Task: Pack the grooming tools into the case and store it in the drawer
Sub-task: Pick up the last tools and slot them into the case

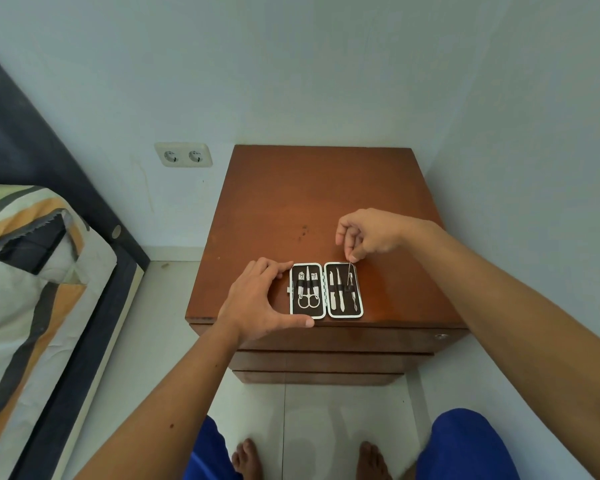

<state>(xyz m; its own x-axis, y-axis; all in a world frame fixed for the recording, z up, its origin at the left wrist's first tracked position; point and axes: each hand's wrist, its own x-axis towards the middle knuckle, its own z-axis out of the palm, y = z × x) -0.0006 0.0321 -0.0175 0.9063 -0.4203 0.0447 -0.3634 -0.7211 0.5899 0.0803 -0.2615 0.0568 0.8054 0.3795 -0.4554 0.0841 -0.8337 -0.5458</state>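
A small dark grooming case (326, 315) with a white rim lies open flat near the front edge of the brown wooden nightstand (312, 202). Its left half holds scissors (309, 299) and other metal tools; its right half holds several slim tools. My left hand (260, 299) brackets the case's left side, fingers touching its top corner and thumb along its front edge. My right hand (368, 233) hovers above the right half and pinches a thin metal tool (350, 271), whose lower end reaches into the rightmost slot.
The nightstand's drawers (326, 362) below the top are closed; a small lock (440, 336) sits at the top drawer's right. A bed (32, 289) with striped bedding stands to the left. A double wall socket (183, 155) is behind. My bare feet stand on white tiles.
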